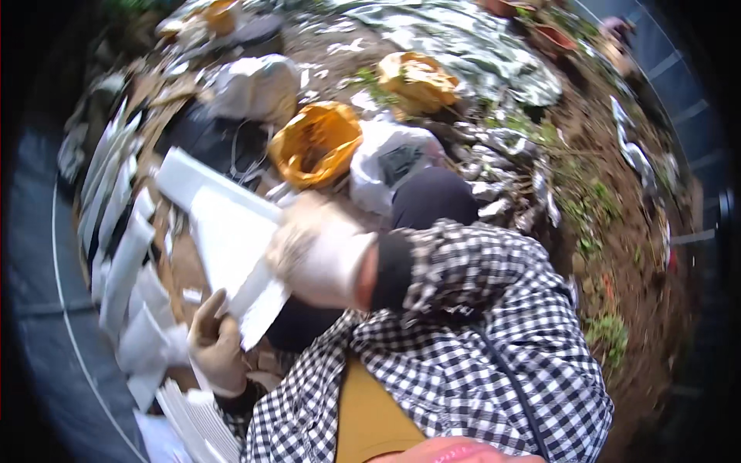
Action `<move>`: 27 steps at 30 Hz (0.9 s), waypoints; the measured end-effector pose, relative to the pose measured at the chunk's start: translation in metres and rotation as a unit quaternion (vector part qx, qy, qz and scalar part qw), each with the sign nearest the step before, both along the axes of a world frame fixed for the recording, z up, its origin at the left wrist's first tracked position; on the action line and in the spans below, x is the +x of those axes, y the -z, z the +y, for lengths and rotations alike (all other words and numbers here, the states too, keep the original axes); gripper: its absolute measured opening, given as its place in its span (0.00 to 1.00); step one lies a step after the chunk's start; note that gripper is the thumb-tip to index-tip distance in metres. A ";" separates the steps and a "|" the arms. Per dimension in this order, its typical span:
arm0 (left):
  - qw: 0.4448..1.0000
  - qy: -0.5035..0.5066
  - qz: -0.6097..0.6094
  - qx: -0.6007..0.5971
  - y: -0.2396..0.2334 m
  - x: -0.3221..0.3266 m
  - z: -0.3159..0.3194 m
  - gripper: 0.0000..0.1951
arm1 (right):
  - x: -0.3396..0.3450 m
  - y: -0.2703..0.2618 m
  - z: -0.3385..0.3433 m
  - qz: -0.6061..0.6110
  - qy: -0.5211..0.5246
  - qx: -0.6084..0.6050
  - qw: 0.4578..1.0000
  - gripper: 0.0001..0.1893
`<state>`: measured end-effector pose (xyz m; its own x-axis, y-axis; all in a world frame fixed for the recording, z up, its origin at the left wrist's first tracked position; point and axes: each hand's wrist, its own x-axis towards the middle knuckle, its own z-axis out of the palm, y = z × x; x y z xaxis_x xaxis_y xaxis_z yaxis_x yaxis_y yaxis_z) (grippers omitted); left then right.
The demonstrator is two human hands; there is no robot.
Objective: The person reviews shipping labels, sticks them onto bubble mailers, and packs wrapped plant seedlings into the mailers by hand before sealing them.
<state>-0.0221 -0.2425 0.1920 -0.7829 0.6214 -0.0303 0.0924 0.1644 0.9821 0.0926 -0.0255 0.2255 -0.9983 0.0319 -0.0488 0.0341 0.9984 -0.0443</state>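
Note:
A large white folded sheet [228, 237], perhaps paper or thin foam, lies slantwise before me, with a raised strip along its far edge. My left hand [217, 347], in a pale work glove, grips its near left edge between thumb and fingers. Across its right side reaches my right hand [318, 254], also gloved and blurred by motion. Its fingertips are at the sheet's edge, and whether they close on it is unclear. Close to my left wrist stands a stack of white folded sheets [197, 422].
More white folded pieces [124, 249] lie along the left. Ahead are an open yellow bag [315, 144], white sacks [255, 87] and another yellow bag [419, 81]. My dark-clothed knee [434, 197] rises beside a white bag [370, 168]. Bare soil with weeds [608, 335] lies right.

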 end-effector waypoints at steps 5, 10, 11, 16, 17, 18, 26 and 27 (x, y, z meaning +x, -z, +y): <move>0.998 -0.003 0.040 -0.055 0.012 0.019 -0.006 0.18 | 0.013 0.021 0.023 0.277 0.151 -0.064 0.947 0.22; 0.983 0.018 0.117 0.139 0.009 -0.001 -0.028 0.21 | 0.015 0.043 0.019 0.193 0.240 -0.503 0.807 0.17; 0.967 -0.015 0.151 0.203 0.009 -0.012 -0.030 0.22 | 0.017 0.045 0.017 0.210 0.213 -0.538 0.788 0.16; 0.927 0.092 0.358 0.066 0.038 -0.046 -0.014 0.40 | 0.025 0.054 0.017 0.248 0.183 -0.616 0.725 0.13; 0.905 0.104 0.404 0.083 0.049 -0.048 -0.006 0.36 | 0.025 0.056 0.016 0.254 0.175 -0.614 0.727 0.12; 0.887 0.080 0.453 0.044 0.059 -0.046 -0.001 0.32 | 0.024 0.058 0.014 0.251 0.200 -0.616 0.719 0.12; 0.915 0.111 0.388 -0.021 0.080 -0.038 -0.010 0.23 | 0.048 0.011 -0.005 0.588 0.017 -0.307 0.748 0.14; 0.931 0.107 0.350 0.006 0.078 -0.039 -0.012 0.24 | 0.056 0.007 0.005 0.579 0.137 -0.121 0.795 0.16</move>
